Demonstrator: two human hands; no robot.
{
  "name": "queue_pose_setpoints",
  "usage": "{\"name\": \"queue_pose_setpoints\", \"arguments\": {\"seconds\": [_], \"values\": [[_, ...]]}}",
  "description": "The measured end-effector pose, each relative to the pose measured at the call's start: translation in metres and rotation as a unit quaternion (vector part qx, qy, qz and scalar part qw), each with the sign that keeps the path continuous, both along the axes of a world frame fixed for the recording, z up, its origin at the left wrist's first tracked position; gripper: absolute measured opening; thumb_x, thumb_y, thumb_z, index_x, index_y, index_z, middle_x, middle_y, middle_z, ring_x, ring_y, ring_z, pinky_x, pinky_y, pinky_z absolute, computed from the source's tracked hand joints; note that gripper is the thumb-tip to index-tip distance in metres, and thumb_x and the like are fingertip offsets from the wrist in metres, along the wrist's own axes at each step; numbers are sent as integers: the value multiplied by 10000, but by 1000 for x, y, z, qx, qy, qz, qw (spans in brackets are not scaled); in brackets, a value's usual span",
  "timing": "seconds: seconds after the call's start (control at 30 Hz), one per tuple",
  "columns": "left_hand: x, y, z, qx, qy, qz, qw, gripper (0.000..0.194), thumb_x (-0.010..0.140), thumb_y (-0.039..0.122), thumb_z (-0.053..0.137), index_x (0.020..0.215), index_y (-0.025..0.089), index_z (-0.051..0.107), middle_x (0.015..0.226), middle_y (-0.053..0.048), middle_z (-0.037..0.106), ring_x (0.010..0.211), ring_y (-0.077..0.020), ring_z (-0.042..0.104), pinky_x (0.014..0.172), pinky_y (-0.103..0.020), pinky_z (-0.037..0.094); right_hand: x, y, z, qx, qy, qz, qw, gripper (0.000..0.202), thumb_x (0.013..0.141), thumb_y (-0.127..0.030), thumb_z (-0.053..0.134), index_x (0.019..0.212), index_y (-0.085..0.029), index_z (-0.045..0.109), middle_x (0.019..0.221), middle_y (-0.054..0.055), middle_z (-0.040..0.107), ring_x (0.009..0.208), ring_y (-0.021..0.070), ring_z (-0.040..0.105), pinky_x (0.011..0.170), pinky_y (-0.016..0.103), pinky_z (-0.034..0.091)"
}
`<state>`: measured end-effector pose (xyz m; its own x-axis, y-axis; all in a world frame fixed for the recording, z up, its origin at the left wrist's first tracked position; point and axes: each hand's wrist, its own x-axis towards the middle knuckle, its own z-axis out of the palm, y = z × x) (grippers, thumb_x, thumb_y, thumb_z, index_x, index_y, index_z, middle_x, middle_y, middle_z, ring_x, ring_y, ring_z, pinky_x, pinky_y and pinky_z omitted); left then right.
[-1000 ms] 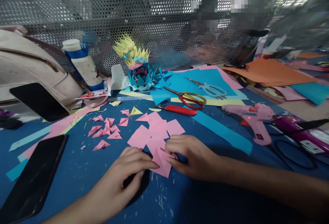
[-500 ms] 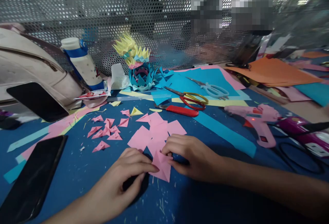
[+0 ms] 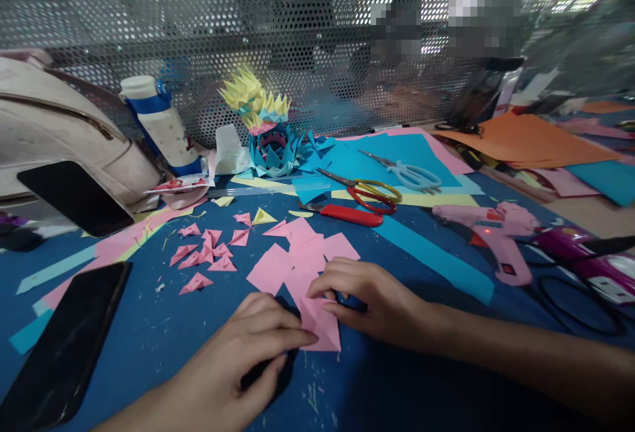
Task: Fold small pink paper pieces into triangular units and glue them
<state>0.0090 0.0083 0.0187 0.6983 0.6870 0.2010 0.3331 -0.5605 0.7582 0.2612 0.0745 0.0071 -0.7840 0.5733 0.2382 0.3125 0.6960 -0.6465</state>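
Observation:
A small pink paper square with a raised fold lies on the table between my hands. My left hand presses its index fingertip on the square's left side, with the other fingers curled. At the upper right edge of that square, my right hand pinches the paper between thumb and fingers. Just beyond are flat, overlapping pink squares. To their left sits a loose group of folded pink triangles, with a yellow folded triangle behind.
A red-handled cutter, red-and-yellow scissors and light blue scissors lie behind. A pink glue gun with a cable is at right. Phones, a bottle and a bag stand left. A paper model stands at the back.
My left hand has shifted slightly right, its fingertip still on the paper. The pink square's near part has moved right and its fold looks different. My right hand has barely moved.

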Motion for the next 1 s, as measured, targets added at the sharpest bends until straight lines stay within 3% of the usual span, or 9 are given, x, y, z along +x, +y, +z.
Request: {"name": "queue_pose_setpoints", "arguments": {"seconds": [0.17,0.43,0.6,0.73,0.87,1.0], "values": [[1,-1,0,34,7,-9,999,514,946,7,424,1362,274,566,1162,-33,683,1053,-192,598,914,-345,452,0,0,0,-17,6,-1,1000,182,1013,-296,543,1089,-176,656,934,50,697,775,153,582,739,266,421],[-6,2,-9,-3,-49,73,996,416,995,27,362,1202,264,634,1071,-14,680,1018,-171,581,880,-314,436,0,0,1,-18,18,71,997,112,954,-168,598,1008,-192,694,914,33,709,850,146,626,755,252,428],[-3,1,-5,12,-43,62,997,398,971,22,399,1187,261,634,1031,-2,693,970,-162,599,854,-300,450,2,4,2,-39,16,117,992,225,917,-349,730,1066,-184,699,987,55,726,929,175,626,812,286,437],[-1,-2,2,102,26,23,994,345,925,34,459,1180,198,625,995,-45,691,911,-193,609,845,-337,473,4,8,1,-39,21,120,992,169,973,-345,674,916,-190,714,898,28,732,881,159,608,796,283,417],[-2,-5,4,240,118,-11,964,338,922,38,443,1172,123,652,964,-101,691,840,-223,606,842,-387,491,5,11,-2,-36,16,127,991,107,970,-283,681,914,-197,710,894,3,727,868,140,597,781,269,409],[-4,-6,-5,319,162,-19,933,349,969,90,439,1235,125,661,1222,-108,697,1017,-256,624,973,-417,471,5,12,-3,-32,16,138,990,125,987,-306,656,956,-197,708,917,16,724,872,143,592,790,273,415]]}}
